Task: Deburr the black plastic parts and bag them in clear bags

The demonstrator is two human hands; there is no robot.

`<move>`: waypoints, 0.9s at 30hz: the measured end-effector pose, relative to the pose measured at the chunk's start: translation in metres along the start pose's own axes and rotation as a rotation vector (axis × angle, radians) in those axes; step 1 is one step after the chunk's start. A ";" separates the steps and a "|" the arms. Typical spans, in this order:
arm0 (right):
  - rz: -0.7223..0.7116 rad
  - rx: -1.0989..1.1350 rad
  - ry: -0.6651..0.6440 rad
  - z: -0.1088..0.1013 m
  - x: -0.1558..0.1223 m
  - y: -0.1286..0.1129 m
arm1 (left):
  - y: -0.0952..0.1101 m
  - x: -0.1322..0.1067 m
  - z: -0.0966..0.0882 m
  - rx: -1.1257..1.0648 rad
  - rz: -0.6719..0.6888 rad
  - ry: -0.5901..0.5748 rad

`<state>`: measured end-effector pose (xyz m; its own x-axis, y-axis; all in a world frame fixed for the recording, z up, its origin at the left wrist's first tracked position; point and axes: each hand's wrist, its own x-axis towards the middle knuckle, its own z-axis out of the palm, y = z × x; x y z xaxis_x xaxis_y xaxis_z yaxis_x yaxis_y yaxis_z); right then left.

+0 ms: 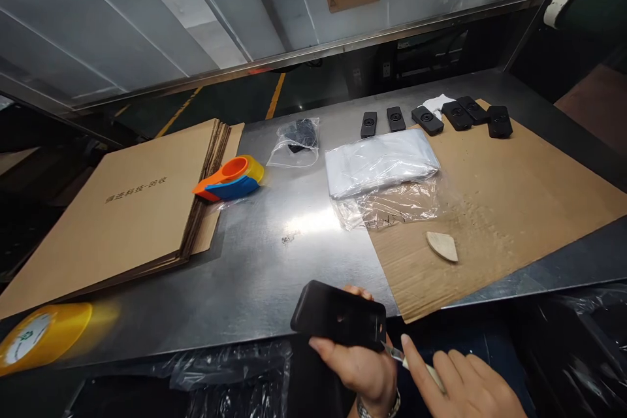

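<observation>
My left hand (360, 362) grips a flat black plastic part (339, 315) at the near edge of the metal table (274, 235), thumb under it and fingers behind. My right hand (463, 385) is closed on a small knife (398, 354) with a pale handle, forefinger along it. The blade tip touches the part's lower right corner.
A stack of flat cardboard (122, 209) lies at the left with an orange and blue tape dispenser (230, 178) beside it. Yellow tape roll (42, 334) sits near left. Plastic bags (382, 160), a cardboard sheet (494, 202) and several black parts (458, 115) lie at the back right.
</observation>
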<state>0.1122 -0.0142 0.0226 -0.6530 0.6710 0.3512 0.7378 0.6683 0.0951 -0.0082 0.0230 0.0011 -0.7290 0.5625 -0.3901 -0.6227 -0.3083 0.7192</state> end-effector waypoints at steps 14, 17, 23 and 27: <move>0.048 0.274 -0.111 -0.009 -0.002 0.034 | 0.018 0.003 0.005 -0.029 -0.458 -0.170; 0.010 0.230 -0.151 -0.013 -0.001 0.034 | 0.017 0.002 0.004 -0.034 -0.448 -0.216; 0.004 0.169 -0.189 -0.015 -0.003 0.034 | 0.017 0.000 0.005 -0.026 -0.405 -0.275; -0.009 0.173 -0.166 -0.017 0.000 0.036 | 0.018 -0.002 0.005 -0.017 -0.396 -0.297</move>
<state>0.1412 0.0048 0.0417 -0.6889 0.6991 0.1915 0.7011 0.7097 -0.0688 -0.0165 0.0201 0.0173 -0.3240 0.8327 -0.4490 -0.8419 -0.0372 0.5384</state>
